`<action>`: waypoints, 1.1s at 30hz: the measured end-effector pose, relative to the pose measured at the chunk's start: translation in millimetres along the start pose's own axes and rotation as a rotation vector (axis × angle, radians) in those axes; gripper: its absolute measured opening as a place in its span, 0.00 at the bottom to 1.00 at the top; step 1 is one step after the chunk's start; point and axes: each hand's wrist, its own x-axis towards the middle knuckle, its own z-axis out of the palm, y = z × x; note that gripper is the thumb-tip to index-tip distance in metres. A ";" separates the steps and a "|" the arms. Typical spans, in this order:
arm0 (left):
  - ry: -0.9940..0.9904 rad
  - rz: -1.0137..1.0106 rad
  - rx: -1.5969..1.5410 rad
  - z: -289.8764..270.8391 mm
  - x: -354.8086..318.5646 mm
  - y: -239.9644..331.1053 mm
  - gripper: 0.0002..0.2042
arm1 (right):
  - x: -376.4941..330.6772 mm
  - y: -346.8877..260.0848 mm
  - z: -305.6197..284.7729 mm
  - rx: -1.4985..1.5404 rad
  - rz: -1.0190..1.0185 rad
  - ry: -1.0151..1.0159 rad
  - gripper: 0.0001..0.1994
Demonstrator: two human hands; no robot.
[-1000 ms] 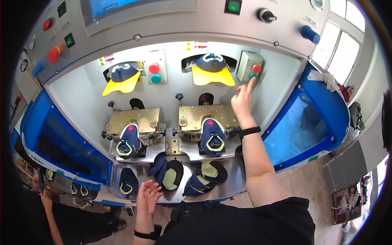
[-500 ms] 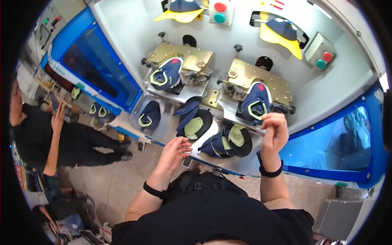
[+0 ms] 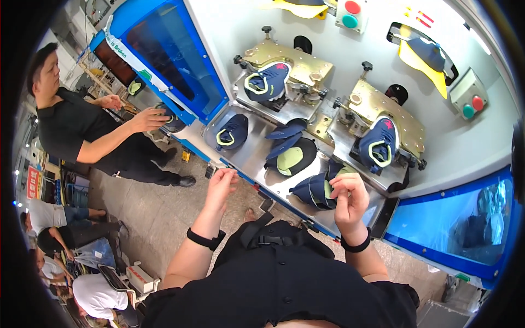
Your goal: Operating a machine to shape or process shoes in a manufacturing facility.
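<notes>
My left hand (image 3: 221,183) is raised at the front edge of the steel shelf (image 3: 249,158), fingers loosely bent and holding nothing. My right hand (image 3: 348,198) is curled shut with nothing visible in it, right beside a navy shoe upper with pale-green lining (image 3: 314,189). Two more navy uppers lie on the shelf: one at the left (image 3: 232,132), one in the middle (image 3: 290,154). Behind them, two navy shoes sit clamped on brass-coloured moulds, the left shoe (image 3: 267,80) and the right shoe (image 3: 379,143).
Blue see-through guards flank the machine, a left guard (image 3: 175,60) and a right guard (image 3: 459,218). Red and green buttons (image 3: 350,13) sit on the back panel. A co-worker in black (image 3: 76,131) stands at the left, reaching toward a shoe. Other people sit at the lower left.
My right hand has come back from the red button on the back panel to the shelf's front edge. My left hand has risen. The view has swung down and to the left.
</notes>
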 end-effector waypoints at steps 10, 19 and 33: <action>0.264 0.546 0.892 -37.0 94.0 6.6 0.19 | 38.2 17.0 99.1 -0.027 0.132 -0.075 0.12; -0.097 0.669 1.147 -74.7 186.5 15.4 0.18 | 126.1 51.5 209.3 -0.446 0.156 -0.122 0.14; -0.688 0.323 -0.131 -6.2 221.1 119.3 0.14 | 125.8 104.8 283.0 -0.860 0.303 -0.035 0.22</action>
